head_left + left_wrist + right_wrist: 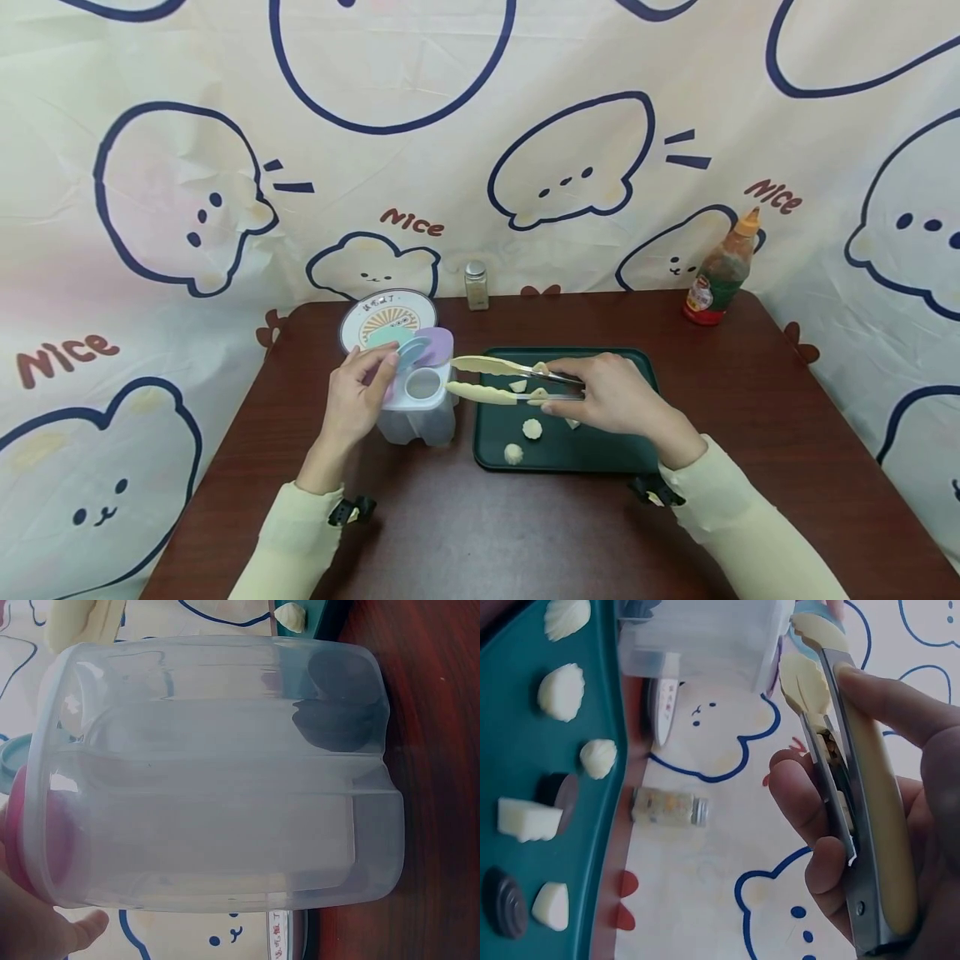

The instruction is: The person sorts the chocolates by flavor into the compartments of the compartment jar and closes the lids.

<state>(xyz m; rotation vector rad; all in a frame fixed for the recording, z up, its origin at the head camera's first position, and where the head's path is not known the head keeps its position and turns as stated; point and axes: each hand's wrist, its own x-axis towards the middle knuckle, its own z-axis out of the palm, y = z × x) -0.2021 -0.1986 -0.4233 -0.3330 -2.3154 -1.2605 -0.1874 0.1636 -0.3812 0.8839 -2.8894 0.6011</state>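
Observation:
My left hand (356,392) pinches the raised light-blue lid (412,353) of a clear plastic container (210,817) with several compartments. Under that lid a round opening (423,383) is uncovered. Dark rounded pieces (337,720) show through the wall near the container's bottom. My right hand (611,393) grips kitchen tongs (881,817) with pale yellow tips. The tips stand apart beside the opening, with nothing visible between them. Below the tongs lies a dark green tray (592,454) with small white pieces (561,691) and dark brown pieces (505,903), some shell-like.
A round printed plate (352,325) stands behind the container. A small glass shaker (476,286) is at the table's back edge. At the back right stands a sauce bottle (720,279). A patterned cloth (450,167) hangs behind the brown table (495,533).

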